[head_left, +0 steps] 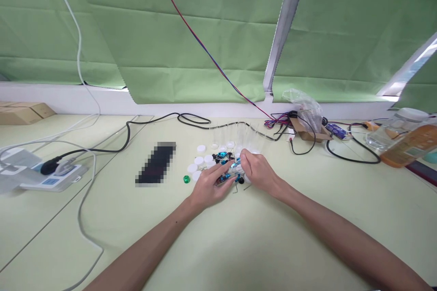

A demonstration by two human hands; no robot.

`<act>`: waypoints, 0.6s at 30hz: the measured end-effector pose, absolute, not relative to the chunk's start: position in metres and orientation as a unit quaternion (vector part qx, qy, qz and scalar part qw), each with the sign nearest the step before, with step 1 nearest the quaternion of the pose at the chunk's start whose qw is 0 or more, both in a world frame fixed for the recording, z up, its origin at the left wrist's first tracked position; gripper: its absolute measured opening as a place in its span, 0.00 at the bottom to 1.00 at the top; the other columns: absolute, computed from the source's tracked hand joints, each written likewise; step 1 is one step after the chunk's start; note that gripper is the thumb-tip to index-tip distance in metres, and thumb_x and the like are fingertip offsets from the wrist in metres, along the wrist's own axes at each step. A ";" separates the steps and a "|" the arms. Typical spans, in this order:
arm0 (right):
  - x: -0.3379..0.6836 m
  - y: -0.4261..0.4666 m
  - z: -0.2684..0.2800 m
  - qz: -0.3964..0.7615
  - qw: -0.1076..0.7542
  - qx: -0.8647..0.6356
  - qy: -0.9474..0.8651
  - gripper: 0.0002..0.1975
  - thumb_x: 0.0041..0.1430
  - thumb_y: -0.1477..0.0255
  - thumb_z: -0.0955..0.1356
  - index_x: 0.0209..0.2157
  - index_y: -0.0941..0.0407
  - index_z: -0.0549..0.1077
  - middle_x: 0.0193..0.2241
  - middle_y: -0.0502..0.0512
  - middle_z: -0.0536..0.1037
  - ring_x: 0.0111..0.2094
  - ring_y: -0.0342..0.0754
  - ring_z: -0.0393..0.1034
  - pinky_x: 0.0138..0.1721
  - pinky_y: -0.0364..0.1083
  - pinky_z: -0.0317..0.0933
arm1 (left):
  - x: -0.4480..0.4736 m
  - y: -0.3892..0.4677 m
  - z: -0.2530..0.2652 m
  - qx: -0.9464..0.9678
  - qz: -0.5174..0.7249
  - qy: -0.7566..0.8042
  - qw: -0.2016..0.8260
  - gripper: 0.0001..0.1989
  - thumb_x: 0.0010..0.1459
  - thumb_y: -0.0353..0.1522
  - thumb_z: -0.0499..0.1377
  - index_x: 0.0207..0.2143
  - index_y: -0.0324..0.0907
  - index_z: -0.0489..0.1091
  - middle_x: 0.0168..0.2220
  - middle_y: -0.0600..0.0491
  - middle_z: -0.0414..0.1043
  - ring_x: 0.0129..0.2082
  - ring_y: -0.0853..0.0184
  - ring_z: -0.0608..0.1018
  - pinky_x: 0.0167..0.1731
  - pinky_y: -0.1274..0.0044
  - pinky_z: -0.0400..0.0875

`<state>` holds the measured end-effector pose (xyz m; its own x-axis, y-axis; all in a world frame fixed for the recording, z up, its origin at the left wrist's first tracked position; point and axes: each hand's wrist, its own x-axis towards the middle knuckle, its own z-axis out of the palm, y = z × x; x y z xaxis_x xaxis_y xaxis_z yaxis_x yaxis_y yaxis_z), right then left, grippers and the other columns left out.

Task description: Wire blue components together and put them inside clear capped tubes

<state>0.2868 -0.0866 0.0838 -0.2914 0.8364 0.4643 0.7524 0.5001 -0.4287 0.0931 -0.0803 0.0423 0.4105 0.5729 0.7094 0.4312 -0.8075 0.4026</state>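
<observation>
Left hand [208,186]: fingers stretched forward, thumb apart below; small shiny metallic-blue part [225,176] held between them, mostly covered by the fingers.
Right hand [256,170]: curled, thumb laid against index finger; can't tell what the tips pinch, they meet right at the blue pieces.
Blue part location: mid-table, in the pile between the 2 hands; exact shape unreadable.
Pile: more metallic-blue and black bits, partly behind the hands, too small to sort.
White round plastic caps [201,149]: loose group left of and behind the left hand; can't get a full count.
Green metallic round piece [186,179]: 1, just left of the left hand.
Clear tubes [242,134]: behind the hands, edges nearly lost against the table.
Dark slab [156,163]: left of the caps, pixelated, no detail.
Orange bottle [409,148]: lying tilted, cut off at right edge.
</observation>
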 end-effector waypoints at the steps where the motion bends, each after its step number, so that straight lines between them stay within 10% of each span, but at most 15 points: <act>1: 0.287 -0.087 0.084 0.063 0.330 -0.497 -0.800 0.13 0.69 0.70 0.52 0.31 0.54 0.59 0.19 0.46 0.62 0.19 0.44 0.56 0.24 0.43 0.46 | 0.093 -0.080 0.042 0.836 0.453 0.300 0.075 0.22 0.58 0.35 0.61 0.55 0.44 0.68 0.33 0.50 0.76 0.24 0.71 0.73 0.24 0.80 0.68; 18: 0.283 -0.091 0.085 0.060 0.344 -0.519 -0.780 0.15 0.69 0.69 0.51 0.31 0.54 0.60 0.20 0.48 0.64 0.19 0.44 0.59 0.24 0.43 0.48 | 0.094 -0.079 0.041 0.844 0.452 0.287 0.025 0.22 0.60 0.35 0.59 0.57 0.44 0.65 0.32 0.51 0.75 0.22 0.73 0.71 0.23 0.80 0.66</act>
